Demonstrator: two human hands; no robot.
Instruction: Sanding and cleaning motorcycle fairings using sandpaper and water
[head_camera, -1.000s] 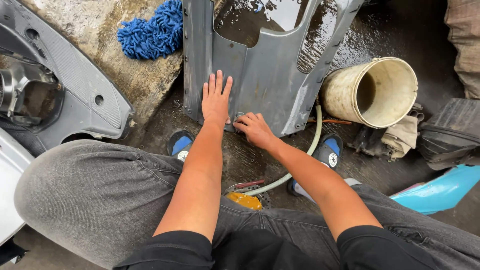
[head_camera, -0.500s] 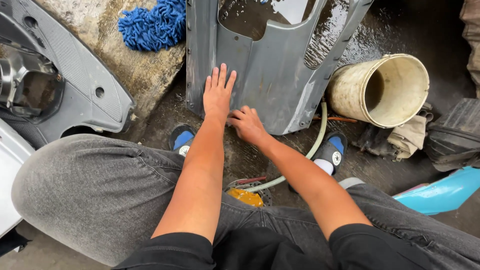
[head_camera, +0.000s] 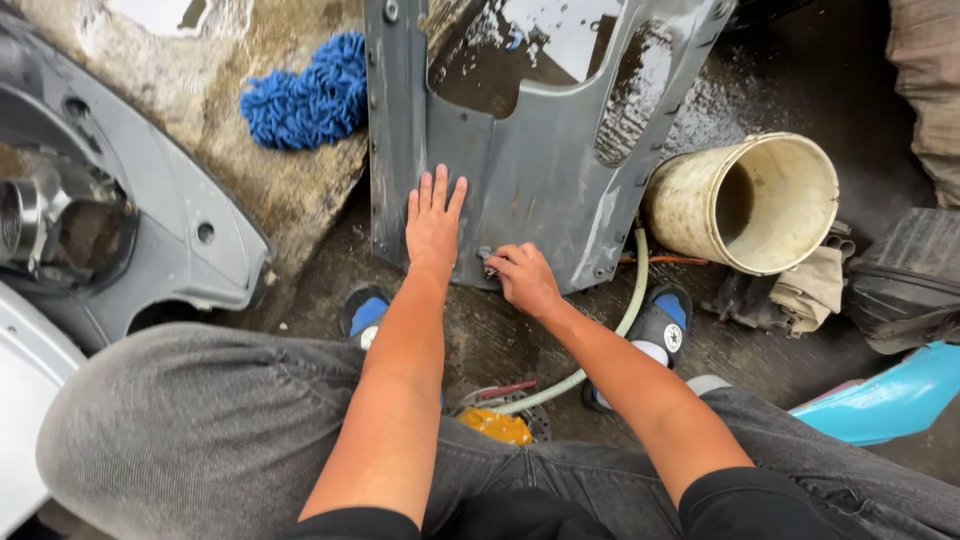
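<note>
A wet grey plastic body panel (head_camera: 530, 150) lies on the ground in front of me, muddy water pooled in its hollows. My left hand (head_camera: 433, 222) rests flat on its lower left part, fingers together and stretched out. My right hand (head_camera: 522, 277) is curled at the panel's bottom edge, pinching a small dark object (head_camera: 489, 266) against it; what that object is cannot be made out. My knees in grey trousers frame both arms.
A blue microfibre wash mitt (head_camera: 305, 95) lies on the concrete at upper left. A dirty cream bucket (head_camera: 752, 202) lies on its side to the right, a hose (head_camera: 610, 330) curving past my blue-and-black sandals. Another grey panel (head_camera: 130, 210) lies left, a light blue part (head_camera: 890, 400) right.
My right hand has slid a little right along the panel's bottom edge and closed into a tighter pinch. The left hand stays flat on the panel.
</note>
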